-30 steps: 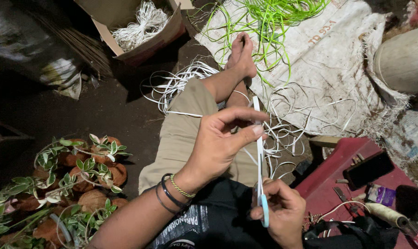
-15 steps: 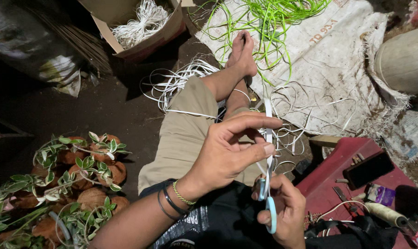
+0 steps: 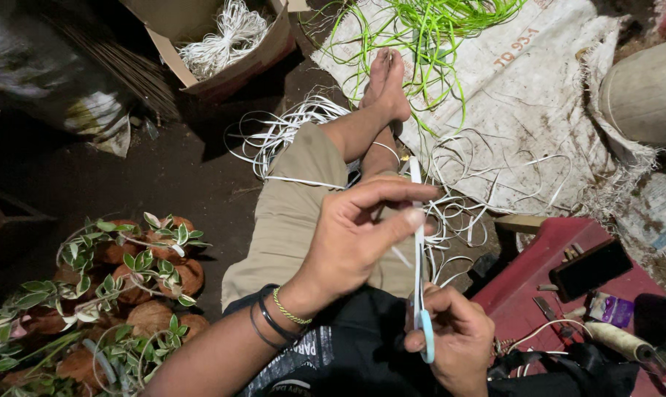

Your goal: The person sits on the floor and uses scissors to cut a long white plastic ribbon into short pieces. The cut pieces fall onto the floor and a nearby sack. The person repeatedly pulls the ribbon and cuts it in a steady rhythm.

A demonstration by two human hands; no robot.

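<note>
You sit on a dark dirt floor [image 3: 164,169], legs stretched toward a white woven sack [image 3: 539,110] strewn with green strips [image 3: 421,29]. A cardboard box of white strips [image 3: 222,37] stands ahead, small leafy plants in brown husk pots [image 3: 127,279] lie to your left, and a red tray [image 3: 546,287] sits to your right. The thin white plastic strip [image 3: 418,242] runs upright between your hands. Your left hand [image 3: 355,235] pinches it between thumb and forefinger; your right hand [image 3: 454,338] is closed around light-blue-handled scissors [image 3: 424,331] at its lower end.
</note>
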